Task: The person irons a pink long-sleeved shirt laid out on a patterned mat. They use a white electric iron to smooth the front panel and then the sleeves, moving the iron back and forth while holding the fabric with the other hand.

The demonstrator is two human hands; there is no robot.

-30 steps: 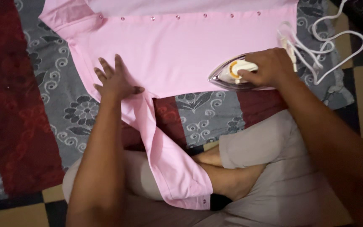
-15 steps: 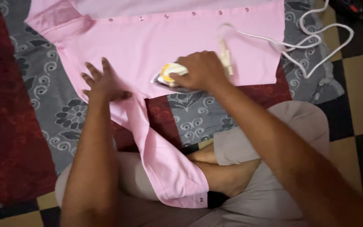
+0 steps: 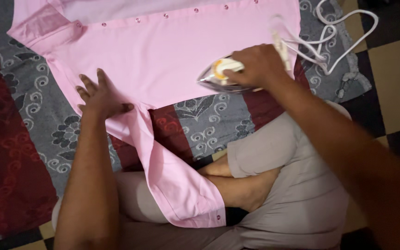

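A pink buttoned shirt (image 3: 163,55) lies spread flat on a grey and dark red patterned cloth (image 3: 28,120) on the floor. My left hand (image 3: 99,95) presses flat on the shirt near the armpit, fingers spread, where the sleeve (image 3: 172,180) runs down over my crossed legs. My right hand (image 3: 255,65) grips the handle of a silver and white iron (image 3: 218,76) with a yellow dial. The iron rests on the shirt's lower edge, tip pointing left.
The iron's white cord (image 3: 339,32) loops over the cloth at the upper right. A checked black and tan floor (image 3: 394,78) shows at the right. My crossed legs in grey shorts (image 3: 292,185) fill the bottom.
The iron slid left across the shirt, then back to the right near the hem. My left hand stayed pressed on the fabric. The camera view shifted slightly.
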